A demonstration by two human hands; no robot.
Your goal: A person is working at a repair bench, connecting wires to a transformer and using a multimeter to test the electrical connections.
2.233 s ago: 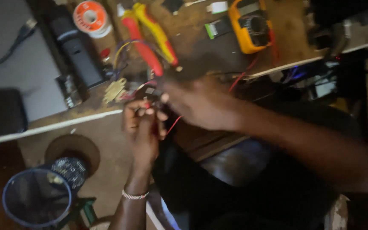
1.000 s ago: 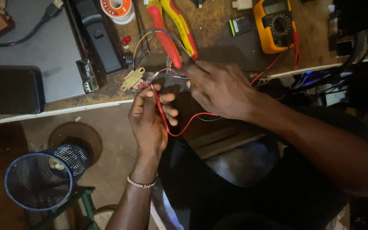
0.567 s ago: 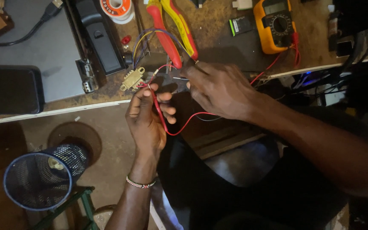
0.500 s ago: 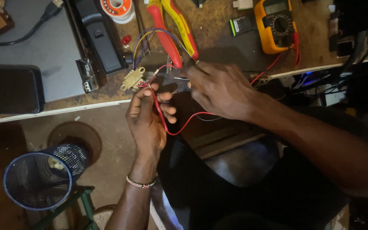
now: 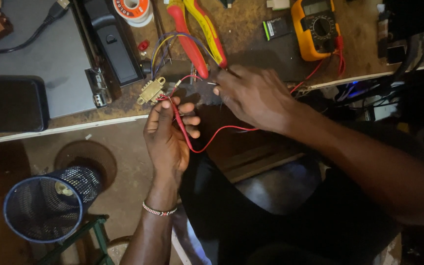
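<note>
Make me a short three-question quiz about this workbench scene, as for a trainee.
1. True or false: the left hand grips a red wire.
2. Which tool lies on the bench above the right hand? A) hammer B) red and yellow pliers C) saw
3. What colour is the multimeter?

Key: 1 true; 2 B; 3 yellow-orange.

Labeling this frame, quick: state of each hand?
Left hand: closed on the red wire.
Right hand: fingertips pinched at the wire ends by the pliers; exact hold cannot be told.
</note>
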